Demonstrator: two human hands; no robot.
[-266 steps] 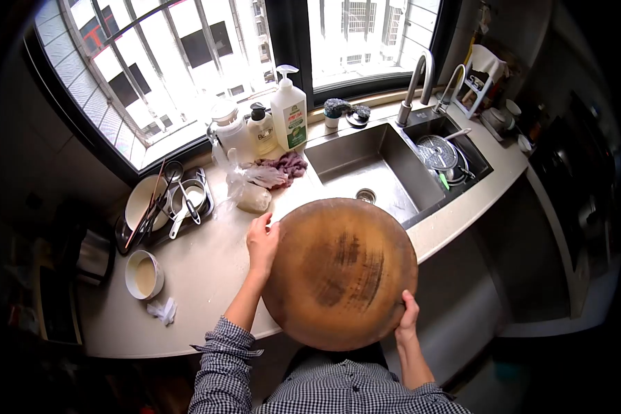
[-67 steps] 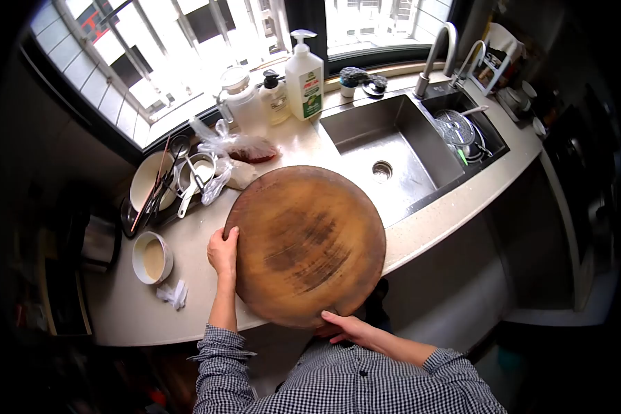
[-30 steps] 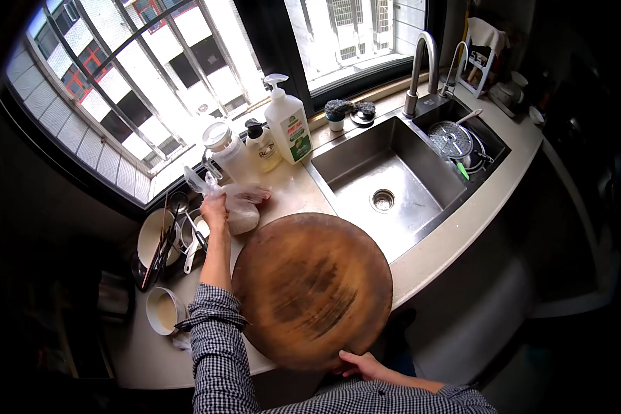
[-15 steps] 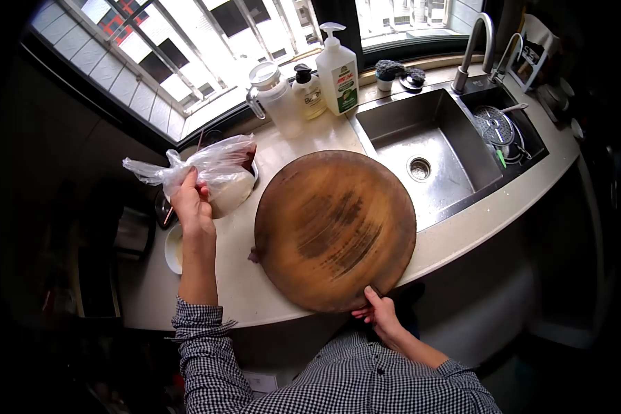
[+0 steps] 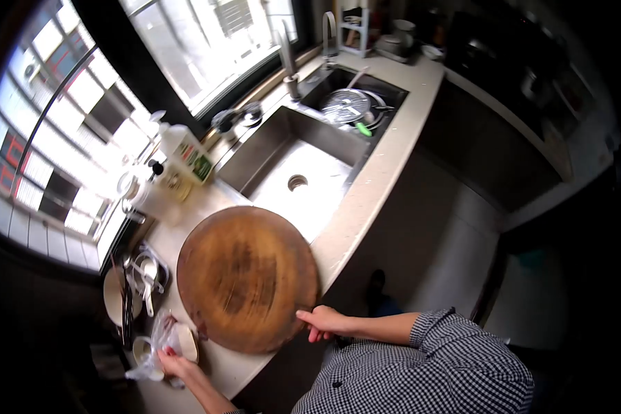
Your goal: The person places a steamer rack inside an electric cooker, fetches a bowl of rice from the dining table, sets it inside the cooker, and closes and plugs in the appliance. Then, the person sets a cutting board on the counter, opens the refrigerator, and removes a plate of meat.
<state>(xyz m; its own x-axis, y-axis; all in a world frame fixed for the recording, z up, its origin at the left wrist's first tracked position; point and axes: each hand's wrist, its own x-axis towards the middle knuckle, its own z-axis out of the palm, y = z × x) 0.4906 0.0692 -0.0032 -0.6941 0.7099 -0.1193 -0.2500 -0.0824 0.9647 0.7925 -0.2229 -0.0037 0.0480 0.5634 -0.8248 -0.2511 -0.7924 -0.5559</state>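
A round wooden chopping board (image 5: 245, 279) is lying on the pale counter (image 5: 226, 367), its lower-right rim jutting past the counter's edge; dark streaks are marking its upper face. Reading a clock around the board, with twelve at the top of the view, the right hand (image 5: 322, 322) is grasping the rim at four o'clock, its thumb pressing on top and its fingers curling below. Toward eight o'clock, the left hand (image 5: 177, 363) is clutching a clear plastic bag (image 5: 164, 332) with pale contents, which blur is obscuring. A white bowl (image 5: 141, 347) is sitting just beside the bag, partly hidden. At nine o'clock a white-handled ladle (image 5: 149, 301) is resting among other kitchenware. A lidded jug (image 5: 147, 197) is standing at ten o'clock, a large white pump bottle (image 5: 188, 156) at eleven. The steel sink (image 5: 310, 165) is opening at one o'clock, with a metal strainer (image 5: 346, 105) lying beyond it.
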